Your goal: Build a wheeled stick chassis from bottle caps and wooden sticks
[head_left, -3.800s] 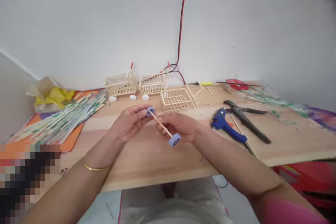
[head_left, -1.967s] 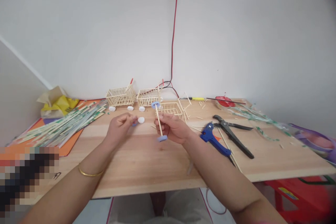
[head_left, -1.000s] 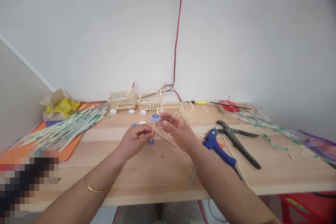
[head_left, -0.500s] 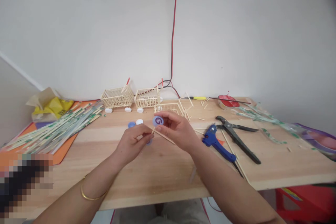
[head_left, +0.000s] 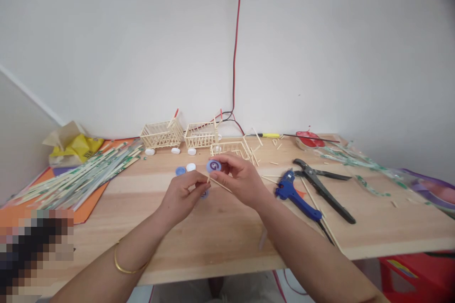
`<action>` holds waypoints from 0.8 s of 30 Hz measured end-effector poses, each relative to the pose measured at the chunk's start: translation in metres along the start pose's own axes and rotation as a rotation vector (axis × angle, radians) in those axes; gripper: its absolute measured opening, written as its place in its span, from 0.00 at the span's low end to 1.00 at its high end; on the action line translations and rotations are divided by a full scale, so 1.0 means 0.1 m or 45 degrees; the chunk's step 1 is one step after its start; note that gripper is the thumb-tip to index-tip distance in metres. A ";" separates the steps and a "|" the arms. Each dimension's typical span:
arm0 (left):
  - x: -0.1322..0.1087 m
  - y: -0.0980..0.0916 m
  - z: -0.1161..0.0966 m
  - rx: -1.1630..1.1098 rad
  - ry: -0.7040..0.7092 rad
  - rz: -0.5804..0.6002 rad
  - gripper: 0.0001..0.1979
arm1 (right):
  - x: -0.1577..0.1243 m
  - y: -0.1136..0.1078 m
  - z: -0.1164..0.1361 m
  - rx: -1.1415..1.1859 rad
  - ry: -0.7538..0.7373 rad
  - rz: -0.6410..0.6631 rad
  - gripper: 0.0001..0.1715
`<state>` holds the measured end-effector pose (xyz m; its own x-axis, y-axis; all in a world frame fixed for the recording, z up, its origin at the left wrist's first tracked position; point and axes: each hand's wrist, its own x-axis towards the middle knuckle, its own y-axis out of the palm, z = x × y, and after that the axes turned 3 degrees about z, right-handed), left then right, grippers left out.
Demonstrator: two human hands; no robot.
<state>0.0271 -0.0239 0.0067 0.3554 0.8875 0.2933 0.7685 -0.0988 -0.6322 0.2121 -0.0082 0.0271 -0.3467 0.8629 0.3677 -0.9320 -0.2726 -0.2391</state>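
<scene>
- Pinching a short stick [head_left: 208, 178] between thumb and fingertips, the left hand [head_left: 183, 194] is apparently steadying it near its upper end.
- The right hand [head_left: 238, 177] is pinching the upper blue cap [head_left: 213, 165] by its edge, thumb below and forefinger above, presumably controlling the tilt; whether stick and cap are touching, I cannot tell.
- The lower blue cap [head_left: 204, 193] is showing beneath the left fingertips, seemingly at the stick's other end; the joint is hidden.
- All three pieces are sitting over the near-middle of the table [head_left: 241, 241], probably for a direct view.
- A loose blue cap [head_left: 180, 171] and a white cap [head_left: 191, 167] are lying side by side just beyond the left hand, likely for easy reach.
- The glue gun [head_left: 286, 190] and pliers [head_left: 330, 199] are resting right of the right forearm, probably for quick access.
</scene>
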 end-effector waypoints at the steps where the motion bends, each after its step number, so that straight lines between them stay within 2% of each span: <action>1: 0.00 0.01 0.00 0.010 0.012 -0.006 0.08 | 0.00 0.00 0.00 -0.011 -0.006 -0.004 0.15; 9: -0.01 0.05 0.04 0.095 0.046 -0.077 0.08 | 0.00 0.02 0.03 -0.091 -0.056 -0.037 0.12; 24: -0.02 0.10 0.12 0.131 0.037 -0.093 0.08 | 0.00 0.06 0.01 -0.137 -0.055 -0.052 0.10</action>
<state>0.0273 -0.0215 -0.0088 0.3170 0.8771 0.3608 0.7348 0.0134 -0.6782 0.2060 -0.0100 0.0263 -0.3154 0.8525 0.4168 -0.9293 -0.1885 -0.3177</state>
